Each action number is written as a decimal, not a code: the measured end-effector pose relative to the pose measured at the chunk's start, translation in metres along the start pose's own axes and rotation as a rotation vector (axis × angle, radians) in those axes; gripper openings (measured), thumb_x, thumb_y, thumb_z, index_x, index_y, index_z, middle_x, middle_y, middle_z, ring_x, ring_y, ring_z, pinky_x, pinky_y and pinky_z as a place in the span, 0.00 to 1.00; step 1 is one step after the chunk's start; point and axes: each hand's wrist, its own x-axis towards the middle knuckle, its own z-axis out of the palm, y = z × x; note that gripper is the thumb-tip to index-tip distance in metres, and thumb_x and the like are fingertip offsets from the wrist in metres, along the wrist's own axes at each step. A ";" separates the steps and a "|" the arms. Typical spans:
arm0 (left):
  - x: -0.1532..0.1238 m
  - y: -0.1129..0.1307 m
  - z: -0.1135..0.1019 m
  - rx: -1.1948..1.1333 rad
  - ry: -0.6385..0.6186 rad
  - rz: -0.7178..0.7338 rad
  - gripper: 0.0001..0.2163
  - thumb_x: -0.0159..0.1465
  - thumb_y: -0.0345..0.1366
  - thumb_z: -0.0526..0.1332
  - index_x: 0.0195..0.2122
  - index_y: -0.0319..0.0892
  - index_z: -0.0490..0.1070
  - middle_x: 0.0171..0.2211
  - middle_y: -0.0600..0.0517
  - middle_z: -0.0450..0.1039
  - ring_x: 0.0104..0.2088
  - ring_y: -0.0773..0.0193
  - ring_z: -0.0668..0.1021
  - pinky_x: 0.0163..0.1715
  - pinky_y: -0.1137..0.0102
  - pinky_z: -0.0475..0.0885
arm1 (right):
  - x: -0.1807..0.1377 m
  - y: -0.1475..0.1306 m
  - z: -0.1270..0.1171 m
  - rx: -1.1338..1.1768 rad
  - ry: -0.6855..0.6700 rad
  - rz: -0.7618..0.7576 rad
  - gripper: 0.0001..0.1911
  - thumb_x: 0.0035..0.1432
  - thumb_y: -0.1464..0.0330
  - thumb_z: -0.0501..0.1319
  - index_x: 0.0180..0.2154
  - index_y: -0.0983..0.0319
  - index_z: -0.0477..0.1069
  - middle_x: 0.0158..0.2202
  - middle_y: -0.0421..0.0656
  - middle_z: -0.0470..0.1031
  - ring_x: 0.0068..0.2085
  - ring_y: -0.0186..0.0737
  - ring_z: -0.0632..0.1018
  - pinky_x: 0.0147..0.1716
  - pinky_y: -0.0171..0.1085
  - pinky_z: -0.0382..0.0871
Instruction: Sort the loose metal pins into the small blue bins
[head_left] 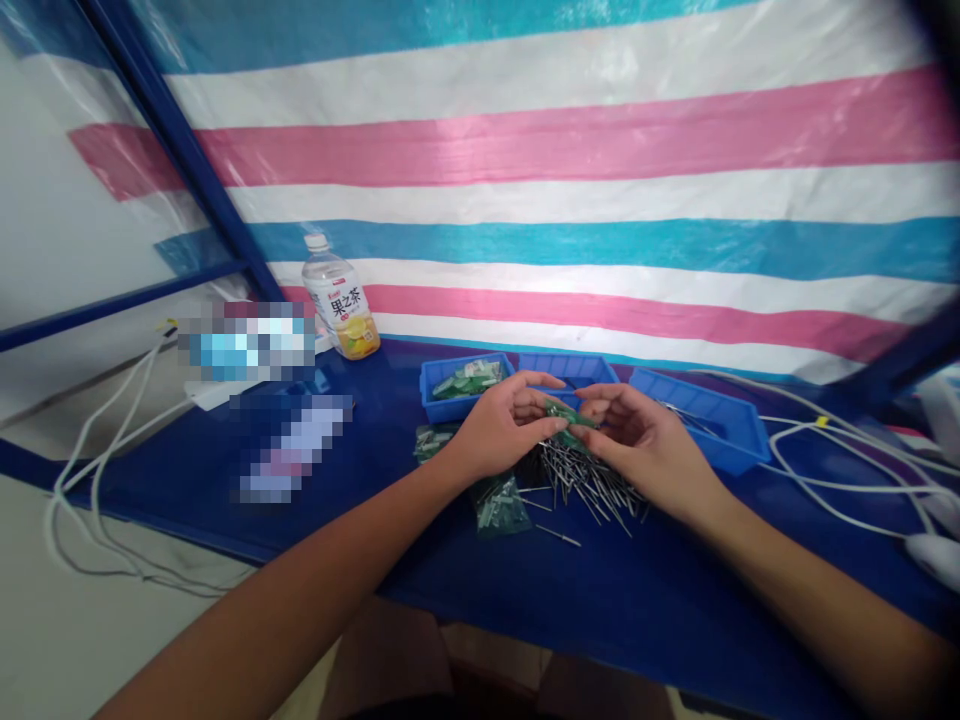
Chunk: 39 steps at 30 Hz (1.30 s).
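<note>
Over the middle of the blue table, my left hand [504, 428] and my right hand [646, 440] face each other. Between their fingertips is a small green plastic bag [568, 422], pinched from both sides; its contents are too small to make out. Right beneath lies a pile of thin metal rods [592, 485], partly covered by my hands. One loose rod [558, 535] rests nearer the front edge. Beside the pile, a clear greenish bag of small parts [499, 508] sits below my left wrist.
A blue bin [429, 395] with green packets stands behind my left hand. Another blue bin [566, 368] is at the back, and a third bin [739, 440] with a few rods stands right. A drink bottle [345, 305] is back left. White cables [825, 480] lie at right.
</note>
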 end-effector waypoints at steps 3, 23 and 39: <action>0.000 0.001 -0.001 -0.001 0.019 -0.020 0.21 0.60 0.37 0.74 0.53 0.43 0.73 0.41 0.46 0.83 0.40 0.58 0.86 0.46 0.61 0.80 | -0.001 -0.001 -0.001 -0.008 -0.007 0.011 0.22 0.61 0.57 0.73 0.52 0.57 0.73 0.40 0.43 0.77 0.37 0.40 0.78 0.34 0.41 0.75; 0.002 0.002 -0.002 -0.040 0.109 -0.085 0.26 0.55 0.40 0.78 0.54 0.43 0.76 0.40 0.45 0.85 0.39 0.55 0.86 0.44 0.60 0.81 | 0.002 -0.002 -0.002 0.056 0.073 0.056 0.25 0.54 0.55 0.77 0.49 0.58 0.76 0.39 0.45 0.83 0.36 0.41 0.82 0.34 0.41 0.78; 0.003 -0.001 -0.005 -0.025 0.093 -0.105 0.23 0.56 0.39 0.78 0.51 0.43 0.80 0.42 0.45 0.85 0.42 0.55 0.87 0.52 0.56 0.81 | 0.006 -0.004 -0.003 0.133 0.091 0.125 0.22 0.51 0.58 0.78 0.44 0.58 0.77 0.40 0.45 0.85 0.35 0.42 0.83 0.33 0.43 0.81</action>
